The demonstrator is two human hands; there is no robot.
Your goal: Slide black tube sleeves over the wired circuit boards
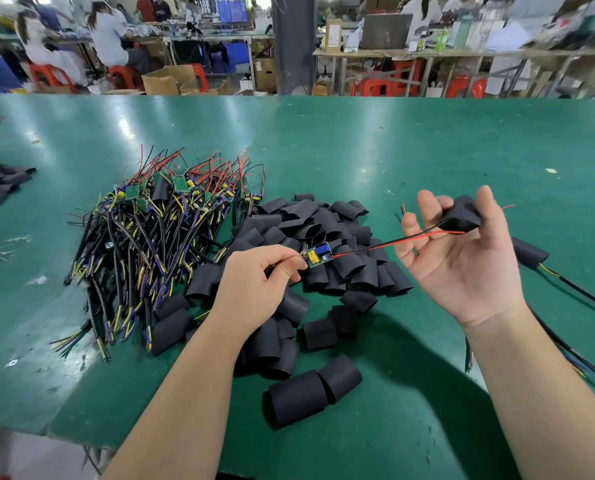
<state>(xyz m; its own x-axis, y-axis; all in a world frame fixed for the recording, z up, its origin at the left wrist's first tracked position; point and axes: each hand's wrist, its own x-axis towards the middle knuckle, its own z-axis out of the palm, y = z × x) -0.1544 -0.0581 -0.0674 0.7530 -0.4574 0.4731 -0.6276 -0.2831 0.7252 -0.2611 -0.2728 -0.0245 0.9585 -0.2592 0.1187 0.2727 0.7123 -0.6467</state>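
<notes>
Black sleeve (pixel 460 216) in right hand (pixel 469 268), board (pixel 318 255) in left hand (pixel 254 289).

No lettering can be read anywhere (marks on the far cardboard box (pixel 333 34) are too blurred).

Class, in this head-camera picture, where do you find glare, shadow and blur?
Head view: pale glare streaks cross the glossy green table mat at far left; the right hand, holding a black tube sleeve, and its forearm throw a dark shadow on the mat; the seated workers behind are blurred, worst in the top corners.
</notes>
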